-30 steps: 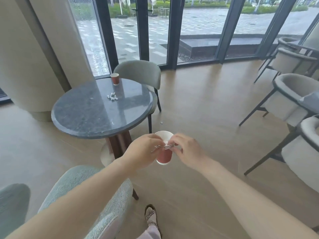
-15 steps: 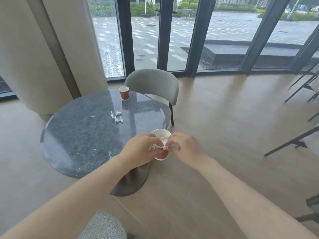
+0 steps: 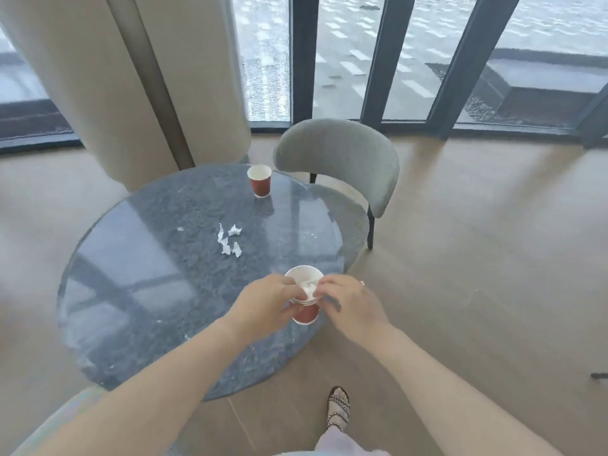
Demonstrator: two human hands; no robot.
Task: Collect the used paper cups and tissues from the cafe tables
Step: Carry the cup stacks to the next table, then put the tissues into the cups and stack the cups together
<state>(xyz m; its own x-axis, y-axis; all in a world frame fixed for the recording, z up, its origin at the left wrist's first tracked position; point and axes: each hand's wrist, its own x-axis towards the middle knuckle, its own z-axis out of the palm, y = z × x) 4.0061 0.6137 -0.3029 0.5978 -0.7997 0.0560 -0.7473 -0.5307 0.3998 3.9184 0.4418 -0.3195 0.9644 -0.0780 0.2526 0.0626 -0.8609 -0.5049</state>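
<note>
My left hand (image 3: pixel 268 306) grips a stack of red paper cups (image 3: pixel 306 312) with white insides, held over the near right part of the round dark stone table (image 3: pixel 138 291). My right hand (image 3: pixel 348 302) pinches a white tissue (image 3: pixel 309 287) at the top cup's rim. A single red paper cup (image 3: pixel 260 181) stands upright at the table's far edge. Several crumpled white tissue scraps (image 3: pixel 228 240) lie near the table's middle, apart from both hands.
A grey upholstered chair (image 3: pixel 342 162) stands behind the table on the right. A wide beige column (image 3: pixel 131 77) rises at the back left, with glass doors and dark frames behind. Part of another light chair (image 3: pixel 69 413) shows at the lower left. My sandalled foot (image 3: pixel 339 409) is on the wooden floor.
I have walked up to the table; it now lies directly under my hands. Both hands have kept their hold on the cup stack and tissue.
</note>
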